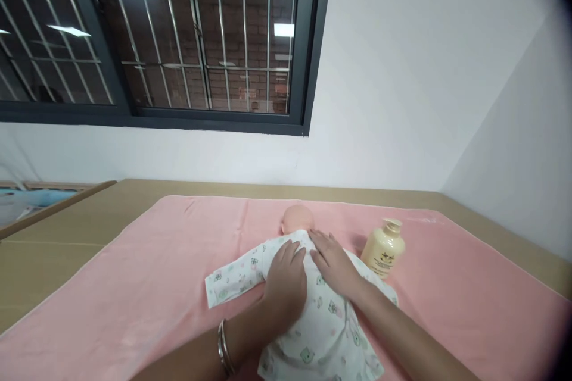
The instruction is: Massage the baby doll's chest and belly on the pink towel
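A baby doll (297,218) lies on a pink blanket, the back of its bald head showing. It wears a white long-sleeved shirt (308,354) printed with small green and grey figures. My left hand (287,277) rests on the upper back of the shirt, left of the middle, its fingers extended toward the head. Beside it, my right hand (334,263) lies flat on the right shoulder area, fingers stretched out. One sleeve spreads out to the left; the other is partly hidden behind my right forearm. Neither hand grips anything that I can see.
A pale yellow pump bottle (383,248) stands on the pink blanket (147,286), right of the doll. Beneath the blanket is a tan tabletop (58,256). Behind rise a white wall (384,71) and a dark-framed window (214,122) with bars.
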